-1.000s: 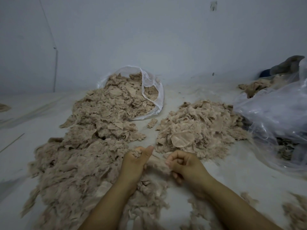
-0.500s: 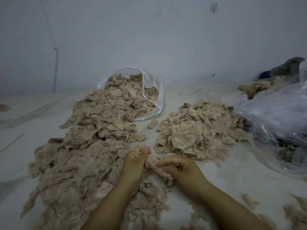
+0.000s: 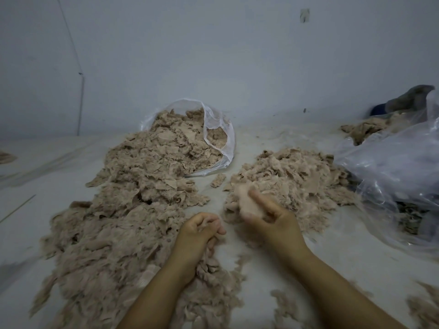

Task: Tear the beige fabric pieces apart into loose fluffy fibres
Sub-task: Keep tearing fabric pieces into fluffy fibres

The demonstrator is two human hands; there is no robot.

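- Progress, my judgement: partway at best. A big left pile (image 3: 123, 224) runs from beside my left forearm back to the clear bag (image 3: 219, 138) by the wall; it looks like a mix of flat beige fabric pieces and fuzz, so I read it as the stock left to tear.
- Right pile (image 3: 292, 184) is smaller and fluffier, though some flat flakes show in it. Probably the done heap, can't be sure.
- Stray tufts lie on the floor (image 3: 356, 269) near my right forearm, and one scrap (image 3: 218, 180) sits between the two piles.
- Left hand (image 3: 199, 230) — fingers curled tight at the edge of the left pile, some beige fluff showing between them. Looks like a pinch on a small tuft, but it's tiny.
- Right hand (image 3: 268, 216) — over the near edge of the right pile, index finger stretched forward, the other fingers curled. A blurred pale clump (image 3: 247, 205) sits against the thumb side; whether I'm gripping it or letting go I cannot tell.
- Crumpled plastic sheet (image 3: 392, 167) far right, more beige stuff behind it.
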